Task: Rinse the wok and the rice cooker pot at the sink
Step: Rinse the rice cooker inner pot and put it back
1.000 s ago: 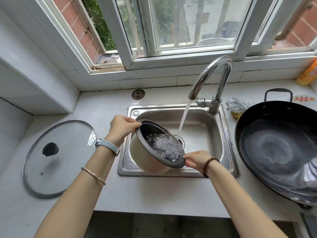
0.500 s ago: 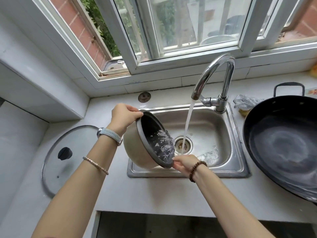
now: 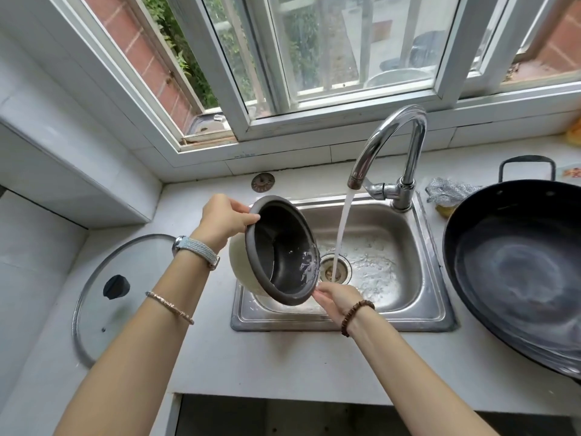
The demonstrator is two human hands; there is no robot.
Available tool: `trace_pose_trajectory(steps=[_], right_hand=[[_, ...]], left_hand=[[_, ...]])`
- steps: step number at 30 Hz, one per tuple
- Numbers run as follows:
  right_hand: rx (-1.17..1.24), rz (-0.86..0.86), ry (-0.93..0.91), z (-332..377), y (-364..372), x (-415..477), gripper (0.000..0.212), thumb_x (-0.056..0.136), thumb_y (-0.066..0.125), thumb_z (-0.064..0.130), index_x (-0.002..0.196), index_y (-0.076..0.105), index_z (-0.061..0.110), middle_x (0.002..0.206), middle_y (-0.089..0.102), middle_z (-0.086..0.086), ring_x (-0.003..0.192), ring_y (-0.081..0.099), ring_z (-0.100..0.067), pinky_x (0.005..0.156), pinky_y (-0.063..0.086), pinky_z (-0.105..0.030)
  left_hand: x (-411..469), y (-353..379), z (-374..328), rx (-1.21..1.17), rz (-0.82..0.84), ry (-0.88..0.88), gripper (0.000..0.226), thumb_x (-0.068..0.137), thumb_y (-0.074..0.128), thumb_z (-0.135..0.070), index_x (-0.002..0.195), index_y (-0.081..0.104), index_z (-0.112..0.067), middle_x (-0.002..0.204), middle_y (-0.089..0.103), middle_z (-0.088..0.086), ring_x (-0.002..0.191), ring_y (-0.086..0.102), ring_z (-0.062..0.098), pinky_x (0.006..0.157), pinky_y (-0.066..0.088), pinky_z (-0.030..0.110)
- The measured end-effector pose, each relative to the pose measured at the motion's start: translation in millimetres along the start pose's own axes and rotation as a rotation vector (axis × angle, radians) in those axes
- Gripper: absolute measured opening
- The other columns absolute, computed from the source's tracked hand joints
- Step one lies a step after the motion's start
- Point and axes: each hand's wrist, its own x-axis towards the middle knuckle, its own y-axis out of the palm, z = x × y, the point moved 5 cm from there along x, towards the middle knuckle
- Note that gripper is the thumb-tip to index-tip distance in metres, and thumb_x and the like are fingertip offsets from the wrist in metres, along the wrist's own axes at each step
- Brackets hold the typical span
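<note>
Since a second ago the rice cooker pot point(image 3: 279, 250), cream on the outside and dark grey within, had been tipped further over. The bubbling water it had held under the tap was poured out, and only a wet sheen and a few drops clung to its lower inside wall.

From the head camera, the pot hung on its side over the left part of the stainless steel sink point(image 3: 437, 278), its mouth turned toward the person and to the right. The left hand point(image 3: 224, 220) gripped the upper rim, fingers curled over the edge. The right hand point(image 3: 336, 298) pinched the lower rim, thumb on top and fingers tucked beneath, their tips hidden behind the pot.

The curved chrome tap point(image 3: 390, 146) ran freely. Its white stream of water point(image 3: 341, 234) fell just beside the pot's rim, not into it, and landed on the round drain strainer point(image 3: 334, 270), with splashes spread over the sink floor.

The wide black wok point(image 3: 518, 272) with a loop handle rested on the pale stone counter point(image 3: 283, 366) to the right of the sink, its edge just beside the basin. Its inside was streaked and wet-looking.

On the counter to the left lay a round glass lid point(image 3: 103, 309) with a black knob — flat, well apart from the pot. Behind the wok, near the tap's base, sat a crumpled silver scouring pad point(image 3: 449, 191).
</note>
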Motion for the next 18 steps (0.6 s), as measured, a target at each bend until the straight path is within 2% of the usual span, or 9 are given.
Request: trace_pose_trajectory(steps=[1, 3, 5, 6, 8, 11, 14, 18], right_hand=[[-0.039, -0.027, -0.01, -1, -2, 2, 0.024, 0.081, 0.066, 0.001, 0.091, 0.06, -0.02, 0.11, 0.067, -0.025, 0.093, 0.058, -0.015, 0.093, 0.051, -0.038], [-0.054, -0.071, -0.013, -1, -5, 1, 0.02, 0.083, 0.064, 0.0, 0.093, 0.063, -0.017, 0.107, 0.066, -0.027, 0.09, 0.06, -0.021, 0.087, 0.05, -0.033], [-0.006, -0.076, -0.007, 4, -7, -1, 0.028, 0.086, 0.056, -0.006, 0.109, 0.056, -0.022, 0.119, 0.055, -0.04, 0.106, 0.061, -0.036, 0.098, 0.045, -0.036], [-0.004, -0.066, -0.009, 7, -8, -2, 0.033, 0.089, 0.051, -0.009, 0.118, 0.05, -0.024, 0.123, 0.05, -0.043, 0.117, 0.056, -0.042, 0.105, 0.042, -0.04], [-0.01, -0.048, -0.001, 15, -13, -9, 0.035, 0.092, 0.046, -0.011, 0.126, 0.05, -0.016, 0.117, 0.057, -0.035, 0.121, 0.054, -0.042, 0.103, 0.045, -0.042], [-0.045, -0.051, -0.063, 24, -23, -12, 0.032, 0.092, 0.046, -0.009, 0.123, 0.056, -0.008, 0.102, 0.061, -0.018, 0.104, 0.06, -0.03, 0.093, 0.052, -0.036], [-0.113, -0.068, -0.126, 28, -27, -14, 0.029, 0.091, 0.049, -0.006, 0.117, 0.061, -0.002, 0.112, 0.061, -0.017, 0.11, 0.06, -0.028, 0.093, 0.051, -0.036], [-0.166, -0.059, -0.207, 39, -28, -18, 0.03, 0.089, 0.051, -0.005, 0.117, 0.062, -0.001, 0.113, 0.062, -0.013, 0.109, 0.061, -0.027, 0.094, 0.051, -0.036]], left_hand=[[-3, 2, -2, 0.009, -0.002, 0.011, 0.018, 0.076, 0.082, -0.013, 0.086, 0.072, -0.002, 0.084, 0.073, 0.014, 0.078, 0.072, 0.027, 0.08, 0.059, 0.037], [-11, 5, -7, 0.056, -0.033, 0.058, 0.016, 0.077, 0.081, -0.015, 0.087, 0.073, -0.006, 0.08, 0.072, 0.008, 0.076, 0.07, 0.021, 0.072, 0.056, 0.029], [-16, 7, -11, 0.089, -0.07, 0.138, 0.012, 0.077, 0.081, -0.016, 0.083, 0.073, -0.012, 0.077, 0.072, 0.003, 0.078, 0.069, 0.017, 0.077, 0.057, 0.03], [-19, 6, -13, 0.108, -0.082, 0.176, 0.012, 0.076, 0.082, -0.017, 0.083, 0.072, -0.015, 0.076, 0.071, 0.001, 0.078, 0.069, 0.015, 0.08, 0.057, 0.03], [-22, 4, -15, 0.165, -0.105, 0.239, 0.014, 0.075, 0.082, -0.018, 0.086, 0.074, -0.015, 0.077, 0.071, -0.001, 0.077, 0.067, 0.013, 0.082, 0.055, 0.029], [-27, 1, -14, 0.241, -0.128, 0.31, 0.017, 0.073, 0.082, -0.019, 0.088, 0.075, -0.013, 0.075, 0.07, -0.002, 0.073, 0.066, 0.012, 0.08, 0.054, 0.027], [-36, -2, -8, 0.289, -0.132, 0.351, 0.016, 0.072, 0.083, -0.019, 0.086, 0.074, -0.017, 0.072, 0.067, -0.006, 0.071, 0.065, 0.009, 0.074, 0.052, 0.024], [-49, -3, -1, 0.357, -0.152, 0.407, 0.016, 0.073, 0.083, -0.02, 0.087, 0.074, -0.018, 0.075, 0.067, -0.007, 0.073, 0.063, 0.01, 0.073, 0.052, 0.026]])
